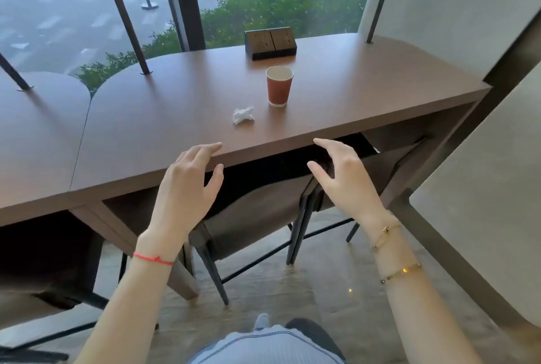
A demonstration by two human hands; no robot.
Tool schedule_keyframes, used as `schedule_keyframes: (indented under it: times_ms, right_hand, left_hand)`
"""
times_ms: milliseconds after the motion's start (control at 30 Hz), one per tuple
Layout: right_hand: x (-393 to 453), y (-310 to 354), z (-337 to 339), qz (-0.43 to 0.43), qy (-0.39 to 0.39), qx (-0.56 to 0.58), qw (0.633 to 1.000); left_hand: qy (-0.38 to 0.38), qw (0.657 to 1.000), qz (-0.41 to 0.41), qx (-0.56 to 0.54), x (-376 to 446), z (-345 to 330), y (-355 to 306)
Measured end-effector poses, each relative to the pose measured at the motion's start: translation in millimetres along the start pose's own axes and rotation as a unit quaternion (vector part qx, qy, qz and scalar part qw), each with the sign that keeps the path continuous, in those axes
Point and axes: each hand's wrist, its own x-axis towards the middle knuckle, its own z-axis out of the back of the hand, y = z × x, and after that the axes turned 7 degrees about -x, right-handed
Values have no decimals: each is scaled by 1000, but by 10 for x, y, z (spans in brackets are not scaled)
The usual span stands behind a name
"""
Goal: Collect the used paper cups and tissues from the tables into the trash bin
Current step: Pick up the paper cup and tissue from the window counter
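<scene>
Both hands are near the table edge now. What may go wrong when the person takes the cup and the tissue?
The paper cup stands upright and open; whether liquid remains is not visible, so a quick grab could tip it and spill. The crumpled tissue is light and may slide away from the left hand. No trash bin is in view, so items might drop while carried.

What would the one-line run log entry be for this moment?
stage: approach | hands: left open, right open, both empty, at table edge | paper cup upright | tissue crumpled beside it | bin: unseen
</scene>
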Motion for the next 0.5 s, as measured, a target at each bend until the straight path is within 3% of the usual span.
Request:
schedule_keyframes:
  times_ms: [500]
  right_hand:
    - [2053, -674, -480, 68, 13, 76, 995]
  left_hand:
    - [-8, 993, 111, 44, 1500, -907, 105]
